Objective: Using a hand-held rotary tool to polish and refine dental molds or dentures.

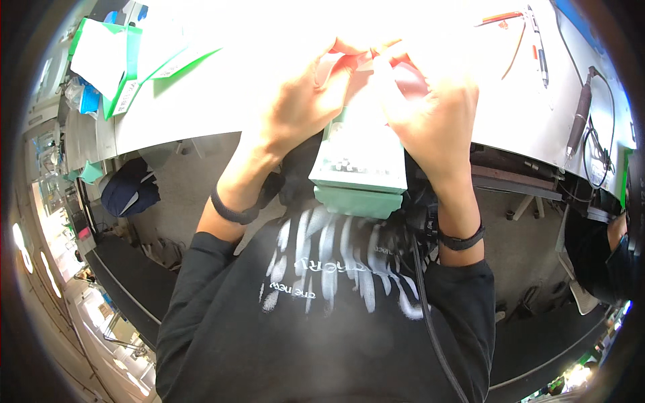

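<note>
Over the brightly lit white table, my left hand [302, 101] and my right hand [440, 101] come together, fingertips almost meeting. Both thumbs and forefingers are pinched around something small; glare washes it out, so its kind does not show. Just below and between the hands, a pale green box [359, 183] juts past the table's near edge toward my chest. Small light and dark bits show near its closest end. The far part of the box fades into the glare.
Green-and-white folded packaging [124, 67] lies at the table's left. On the right are a red slim tool [500, 18], a pen [539, 57] and a black-handled tool [579, 117] with a cable. Another person's arm [617, 232] shows at the right edge.
</note>
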The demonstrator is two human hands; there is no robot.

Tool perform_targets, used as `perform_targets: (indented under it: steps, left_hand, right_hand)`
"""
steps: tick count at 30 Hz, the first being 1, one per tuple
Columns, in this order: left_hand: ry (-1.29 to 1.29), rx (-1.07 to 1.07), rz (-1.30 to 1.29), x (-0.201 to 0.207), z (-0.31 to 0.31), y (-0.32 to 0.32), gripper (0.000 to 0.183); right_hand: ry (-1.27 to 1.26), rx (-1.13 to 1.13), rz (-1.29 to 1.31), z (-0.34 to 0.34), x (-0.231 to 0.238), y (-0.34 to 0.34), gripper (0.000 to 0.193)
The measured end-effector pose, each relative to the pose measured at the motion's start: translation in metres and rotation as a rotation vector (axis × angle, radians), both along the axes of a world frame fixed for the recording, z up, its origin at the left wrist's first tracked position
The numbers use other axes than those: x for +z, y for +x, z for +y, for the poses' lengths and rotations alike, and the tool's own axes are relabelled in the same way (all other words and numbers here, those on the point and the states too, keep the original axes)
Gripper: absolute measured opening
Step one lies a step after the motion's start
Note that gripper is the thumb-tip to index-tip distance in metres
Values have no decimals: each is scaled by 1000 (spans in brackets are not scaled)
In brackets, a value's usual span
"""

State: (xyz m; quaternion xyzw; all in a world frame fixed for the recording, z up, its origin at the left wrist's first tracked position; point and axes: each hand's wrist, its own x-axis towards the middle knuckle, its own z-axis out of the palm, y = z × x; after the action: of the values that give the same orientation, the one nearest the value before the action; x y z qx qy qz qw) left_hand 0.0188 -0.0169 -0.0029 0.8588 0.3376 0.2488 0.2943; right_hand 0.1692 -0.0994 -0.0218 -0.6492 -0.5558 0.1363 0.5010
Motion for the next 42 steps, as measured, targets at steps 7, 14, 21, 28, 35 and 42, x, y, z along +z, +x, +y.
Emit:
perform_targets:
  steps: [7, 14, 21, 28, 35, 42]
  left_hand:
    - [-48, -67, -137, -8, 4, 1, 13]
    - [-27, -35, -83, -1, 2, 4, 13]
    - [110, -32, -32, 3, 1, 2, 14]
    - [33, -4, 38, 3, -1, 6, 14]
    - [135, -91, -1, 2, 8, 9, 15]
    - [-132, -67, -44, 1, 5, 2, 19]
  right_hand:
    - [-3, 14, -24, 1, 3, 1, 24]
    - [79, 7, -73, 5, -3, 2, 23]
    - [-21, -6, -64, 2, 10, -5, 20]
    - [-29, 13, -59, 1, -1, 0, 18]
    - [116, 7, -233, 4, -1, 4, 8]
    - [26, 12, -146, 1, -3, 1, 10]
